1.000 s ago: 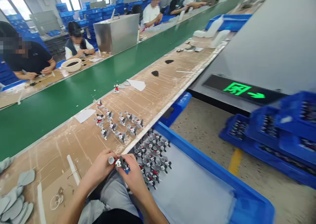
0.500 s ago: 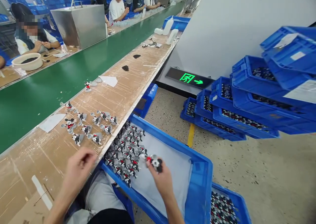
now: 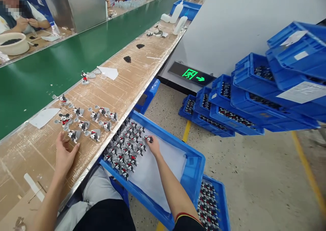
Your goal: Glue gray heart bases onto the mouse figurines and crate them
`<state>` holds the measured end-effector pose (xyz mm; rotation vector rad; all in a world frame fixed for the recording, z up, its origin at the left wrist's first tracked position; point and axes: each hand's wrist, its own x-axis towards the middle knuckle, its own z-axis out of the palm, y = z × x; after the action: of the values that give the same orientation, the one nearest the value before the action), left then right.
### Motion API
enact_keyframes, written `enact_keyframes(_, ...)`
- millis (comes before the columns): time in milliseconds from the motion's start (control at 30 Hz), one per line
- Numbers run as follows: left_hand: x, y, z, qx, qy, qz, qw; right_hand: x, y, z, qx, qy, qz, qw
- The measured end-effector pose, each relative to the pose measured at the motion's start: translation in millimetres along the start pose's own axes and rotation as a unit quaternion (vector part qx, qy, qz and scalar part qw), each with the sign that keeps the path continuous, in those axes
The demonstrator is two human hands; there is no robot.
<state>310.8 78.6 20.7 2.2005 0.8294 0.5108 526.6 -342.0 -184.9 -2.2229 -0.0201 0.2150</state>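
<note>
Hands apart, left hand (image 3: 65, 158) spread flat on the surface (image 3: 25, 163) just beside standing Mickey Mouse figurines (image 3: 94, 135), right hand (image 3: 154, 147) pinching a figurine (image 3: 149, 139) above the blue tray's (image 3: 195, 166) white liner (image 3: 155, 173), near its corner by the surface edge

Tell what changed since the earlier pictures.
The right hand has carried the mouse figurine away from the lap to the rows in the blue crate, fingers still on it. The left hand has let go and lies open on the bench. The figurines there stayed put.

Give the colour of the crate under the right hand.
Bright blue crate, pale sheet inside; clearest in the head view.
</note>
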Motion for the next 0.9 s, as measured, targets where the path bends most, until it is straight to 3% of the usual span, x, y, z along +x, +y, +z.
enact_keyframes(133,12.8,-5.9,0.6,0.055,-0.025,0.009,0.998,-5.9,14.5,6.7,-0.009,-0.032,0.001,0.999)
enact_keyframes(333,22.1,-11.2,5.1,0.101,-0.006,0.063,0.993,-7.5,22.2,6.3,-0.012,-0.059,0.001,0.998)
enact_keyframes(467,21.1,-6.1,6.5,0.102,-0.004,0.090,0.991,-4.9,17.0,5.7,-0.012,-0.067,-0.001,0.998)
enact_keyframes(700,17.5,-7.3,10.1,0.086,0.014,0.081,0.993,-4.6,6.3,2.4,-0.008,-0.095,0.001,0.995)
enact_keyframes(900,14.4,-10.9,9.3,0.091,0.013,0.103,0.990,-3.5,-16.3,-10.1,0.000,-0.119,0.026,0.993)
